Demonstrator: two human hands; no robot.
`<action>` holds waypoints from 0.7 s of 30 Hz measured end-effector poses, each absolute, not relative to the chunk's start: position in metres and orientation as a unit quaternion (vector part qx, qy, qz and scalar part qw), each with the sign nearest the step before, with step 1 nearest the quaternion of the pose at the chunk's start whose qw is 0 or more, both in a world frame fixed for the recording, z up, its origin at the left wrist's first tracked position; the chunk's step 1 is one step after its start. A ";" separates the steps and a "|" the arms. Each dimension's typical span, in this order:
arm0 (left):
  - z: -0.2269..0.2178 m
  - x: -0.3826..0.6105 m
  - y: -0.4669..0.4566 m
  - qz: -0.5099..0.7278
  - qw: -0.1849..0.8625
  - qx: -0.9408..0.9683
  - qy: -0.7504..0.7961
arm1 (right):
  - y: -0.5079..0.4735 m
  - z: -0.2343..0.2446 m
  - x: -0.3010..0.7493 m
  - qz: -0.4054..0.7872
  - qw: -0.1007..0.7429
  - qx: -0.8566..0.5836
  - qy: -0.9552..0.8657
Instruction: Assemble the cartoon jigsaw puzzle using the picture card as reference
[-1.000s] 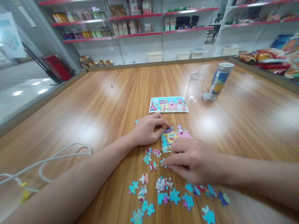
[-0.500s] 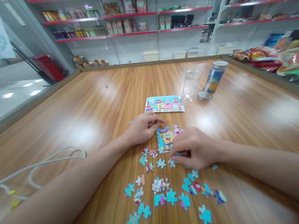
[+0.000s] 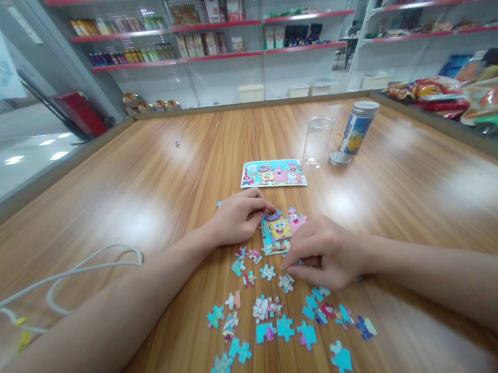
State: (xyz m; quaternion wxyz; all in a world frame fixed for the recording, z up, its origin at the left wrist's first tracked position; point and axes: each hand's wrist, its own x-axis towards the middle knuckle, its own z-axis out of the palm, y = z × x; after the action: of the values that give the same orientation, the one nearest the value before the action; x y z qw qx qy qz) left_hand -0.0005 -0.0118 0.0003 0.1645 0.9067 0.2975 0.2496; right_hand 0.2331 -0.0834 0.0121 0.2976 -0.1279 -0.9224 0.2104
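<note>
A small joined patch of cartoon jigsaw lies on the wooden table. My left hand rests beside its left edge, fingers curled, fingertips touching the patch's top left. My right hand sits just right of and below the patch, fingers pinched together on a puzzle piece that is mostly hidden. Several loose puzzle pieces, mostly teal, are scattered in front of both hands. A printed reference picture lies flat beyond the patch.
A clear empty tube and a printed tube with a metal lid lie right of the picture. A white cable loops at the left. Snack bags line the right edge. Store shelves stand behind.
My right hand moved up from the loose pieces to the lower right edge of the joined patch, pinching a piece. My left hand stayed at the patch's left side.
</note>
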 end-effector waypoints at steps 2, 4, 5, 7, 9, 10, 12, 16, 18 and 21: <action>0.000 0.000 -0.011 0.254 0.163 0.906 0.295 | -0.081 0.013 0.234 0.209 0.318 -0.150 -0.913; -0.001 0.000 -0.011 0.257 0.160 0.906 0.296 | -0.079 0.014 0.236 0.209 0.329 -0.175 -0.904; -0.001 0.000 -0.011 0.255 0.158 0.906 0.297 | -0.078 0.014 0.237 0.213 0.336 -0.188 -0.898; -0.001 0.000 -0.011 0.252 0.156 0.907 0.299 | -0.075 0.015 0.239 0.225 0.346 -0.211 -0.886; -0.001 0.000 -0.011 0.251 0.158 0.907 0.299 | -0.073 0.014 0.240 0.239 0.346 -0.228 -0.878; 0.000 0.000 -0.011 0.252 0.158 0.906 0.299 | -0.072 0.014 0.241 0.247 0.337 -0.229 -0.879; 0.000 0.000 -0.012 0.256 0.156 0.905 0.304 | -0.071 0.013 0.241 0.268 0.304 -0.216 -0.888; -0.001 -0.001 -0.011 0.257 0.150 0.905 0.303 | -0.069 0.014 0.242 0.316 0.257 -0.177 -0.896; -0.002 -0.001 -0.011 0.253 0.151 0.908 0.297 | -0.065 0.016 0.246 0.334 0.261 -0.183 -0.887; -0.003 -0.002 -0.010 0.249 0.153 0.909 0.296 | -0.055 0.020 0.256 0.342 0.231 -0.198 -0.889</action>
State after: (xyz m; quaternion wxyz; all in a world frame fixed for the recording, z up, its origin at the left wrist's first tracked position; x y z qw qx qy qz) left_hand -0.0015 -0.0101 -0.0026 0.1528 0.9091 0.2965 0.2495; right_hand 0.2565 -0.0552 0.0200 0.2306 -0.1978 -0.8892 0.3421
